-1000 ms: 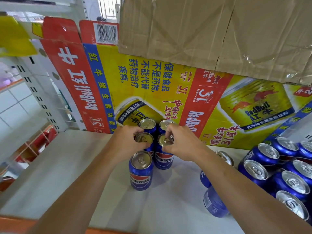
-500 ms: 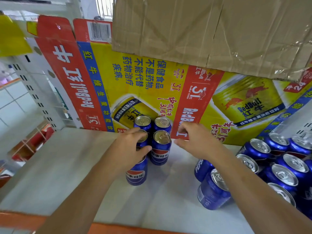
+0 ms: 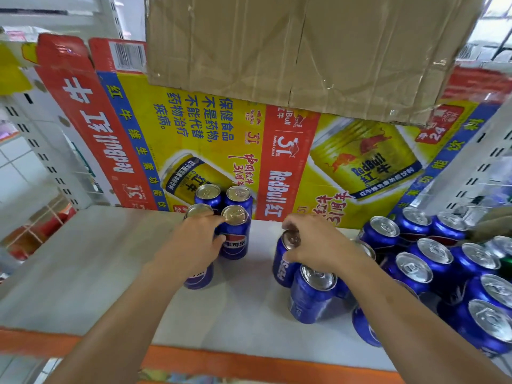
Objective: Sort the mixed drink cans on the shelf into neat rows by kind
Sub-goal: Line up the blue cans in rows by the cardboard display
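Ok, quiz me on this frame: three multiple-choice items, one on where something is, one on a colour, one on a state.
1. Where is the blue can under the right hand, relative to the tidy group of cans?
A. to its right, apart from it
B. behind it
C. stacked on top of it

2. What colour is the shelf's front edge?
A. green
B. orange
C. black

3. What is the right hand doing?
A. lying flat on the shelf
B. hanging idle
C. gripping the blue can at its top

Answers:
1 A: a bare strip of shelf lies between the can and the group.
2 B: an orange strip runs along the near edge.
3 C: its fingers curl round the can's rim.
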Available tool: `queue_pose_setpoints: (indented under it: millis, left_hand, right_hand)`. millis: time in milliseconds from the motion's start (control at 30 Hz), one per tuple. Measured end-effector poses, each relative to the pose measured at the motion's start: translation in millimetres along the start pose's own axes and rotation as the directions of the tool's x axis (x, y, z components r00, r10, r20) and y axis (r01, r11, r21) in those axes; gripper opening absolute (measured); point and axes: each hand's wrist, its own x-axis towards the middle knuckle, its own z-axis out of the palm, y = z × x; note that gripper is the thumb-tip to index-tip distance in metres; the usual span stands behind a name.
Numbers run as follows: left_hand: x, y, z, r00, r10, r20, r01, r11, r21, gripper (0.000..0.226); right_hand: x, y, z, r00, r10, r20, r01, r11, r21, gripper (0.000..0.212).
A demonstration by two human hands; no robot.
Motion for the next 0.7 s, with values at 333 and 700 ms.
queue_pose_setpoints:
  millis: [333,700]
  left_hand:
    - [-30,-21,-10,0.993,-0.100,0.057,0.104,0.993,-0.061,0.032]
    - [-29,-37,-13,0.984,-0.173,0.044,0.178,0.955,-0.236,0.025]
  right_hand:
    - [10,-22,1,0.994,-0.089,0.056,0.090,0.996,-0.012,0.056]
    - [20,-50,25,0.983,-0.160,-0.085,0.172,0.970,0.169,0.022]
